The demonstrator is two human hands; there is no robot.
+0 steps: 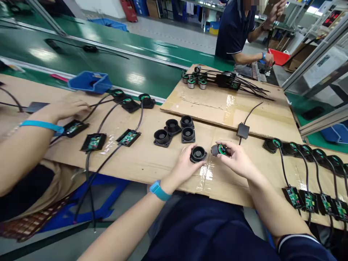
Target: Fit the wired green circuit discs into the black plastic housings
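My left hand [186, 164] is closed round a black round housing with a square flange [198, 154], its hollow side facing up. In my right hand [236, 156] is a small motor with a green circuit board [221, 149], pinched between thumb and fingers and tilted toward the housing. A gap separates the two parts. From the right hand's side a cable leads up to a small black box [243, 130]; whether it joins the motor is hidden by the fingers. Several more black housings [172, 125] stand grouped just beyond my left hand.
Wired housings with open circuit boxes [310, 201] line the right side. A co-worker's hand [71, 108] is by circuit boxes [94, 142] at left. Cabled motors [202, 84] lie on a raised cardboard sheet [195, 99]. A blue bin [89, 82] and another person [231, 32] are beyond.
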